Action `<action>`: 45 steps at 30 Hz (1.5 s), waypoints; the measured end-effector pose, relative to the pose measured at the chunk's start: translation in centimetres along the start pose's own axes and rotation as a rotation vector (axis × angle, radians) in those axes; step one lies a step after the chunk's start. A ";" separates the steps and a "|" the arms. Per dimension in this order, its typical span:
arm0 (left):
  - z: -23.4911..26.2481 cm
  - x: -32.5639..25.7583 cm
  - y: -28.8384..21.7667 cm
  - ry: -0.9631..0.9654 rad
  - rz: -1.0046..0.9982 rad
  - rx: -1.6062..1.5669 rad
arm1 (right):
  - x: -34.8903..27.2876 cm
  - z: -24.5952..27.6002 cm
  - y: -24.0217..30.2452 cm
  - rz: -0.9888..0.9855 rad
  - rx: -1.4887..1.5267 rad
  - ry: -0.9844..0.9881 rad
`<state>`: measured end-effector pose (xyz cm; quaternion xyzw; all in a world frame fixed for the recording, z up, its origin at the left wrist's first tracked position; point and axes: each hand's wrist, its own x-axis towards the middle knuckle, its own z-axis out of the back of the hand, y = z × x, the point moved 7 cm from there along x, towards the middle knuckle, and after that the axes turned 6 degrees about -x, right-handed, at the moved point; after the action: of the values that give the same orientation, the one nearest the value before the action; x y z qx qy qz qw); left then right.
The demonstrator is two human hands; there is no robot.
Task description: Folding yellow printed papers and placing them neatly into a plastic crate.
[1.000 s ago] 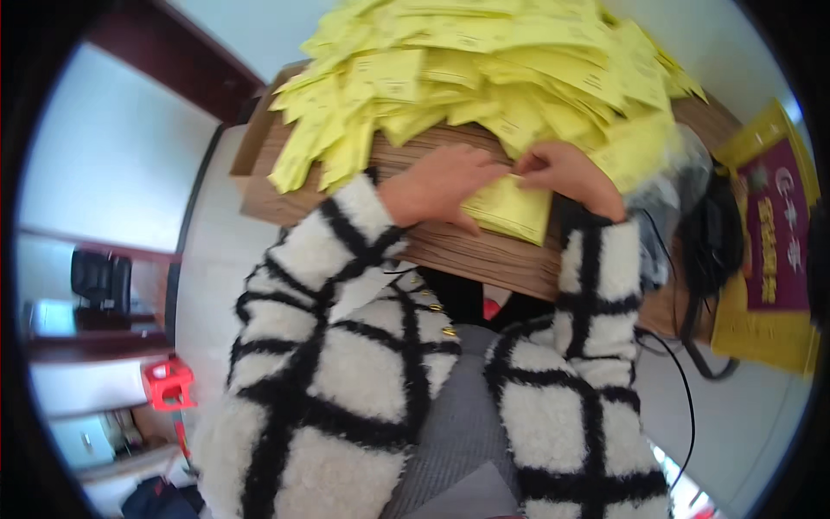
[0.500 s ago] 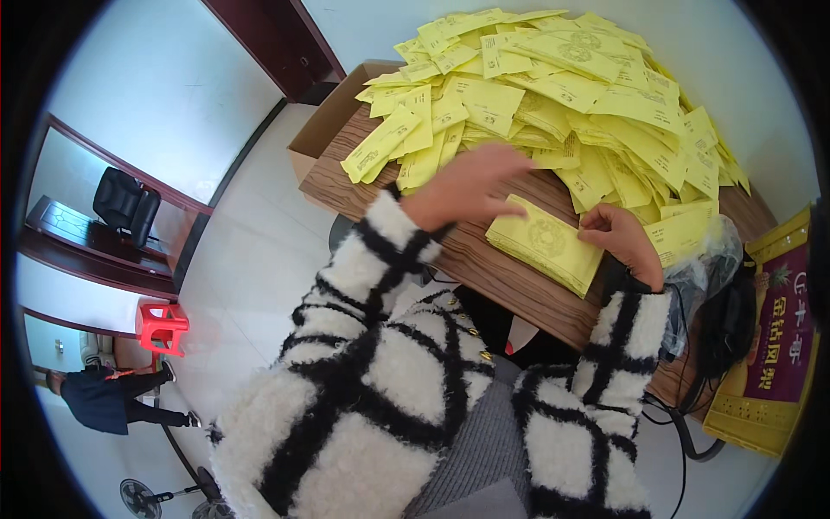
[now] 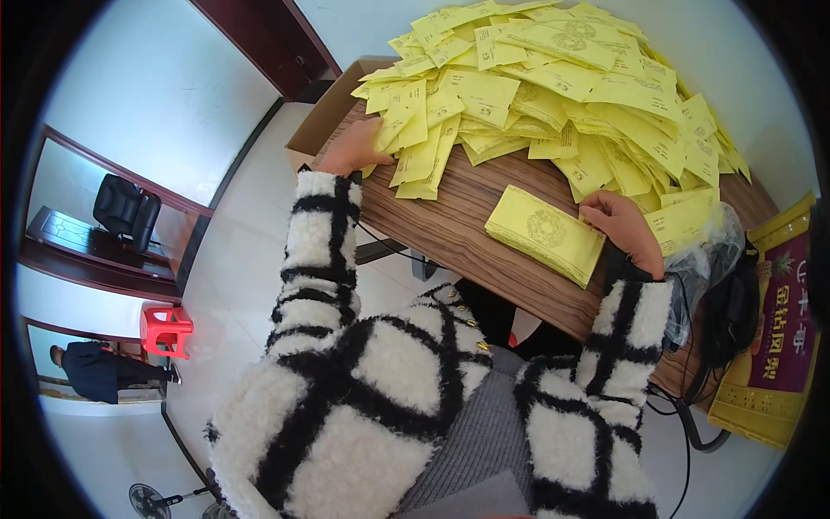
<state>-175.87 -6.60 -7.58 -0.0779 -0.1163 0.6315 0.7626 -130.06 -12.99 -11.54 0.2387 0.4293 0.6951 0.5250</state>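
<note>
The pile of yellow envelopes [image 3: 553, 78] is the main obstacle: it covers nearly all the far part of the bench [image 3: 458, 225], and loose envelopes hang over the edge on the left of the pile. The only bare wood is the strip on the near side of the pile, and there a hand can slide freely. At the right end of this strip lies a neat stack of envelopes [image 3: 545, 233], just beside the pile, with the right hand [image 3: 622, 221] touching it. The left hand [image 3: 354, 147] rests at the left edge of the pile, beside a cardboard box [image 3: 324, 121]. To the right of the pile, a plastic bag [image 3: 705, 259] and black cables [image 3: 735, 311] crowd the bench corner.
</note>
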 end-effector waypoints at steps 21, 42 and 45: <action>1.2 -2.1 -11.0 -0.024 0.027 -1.305 | -0.1 1.0 -1.9 0.026 -0.075 -0.025; -9.4 2.8 -28.5 0.537 -0.327 -0.964 | 0.3 4.4 -2.3 0.091 0.418 -0.215; -9.8 3.4 -29.5 0.546 -0.382 -0.757 | 0.2 4.1 -1.5 0.175 0.300 -0.148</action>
<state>-144.69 -8.57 -8.86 -0.4886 -0.1455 0.3508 0.7855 -126.13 -11.23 -10.71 0.4012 0.4662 0.6468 0.4510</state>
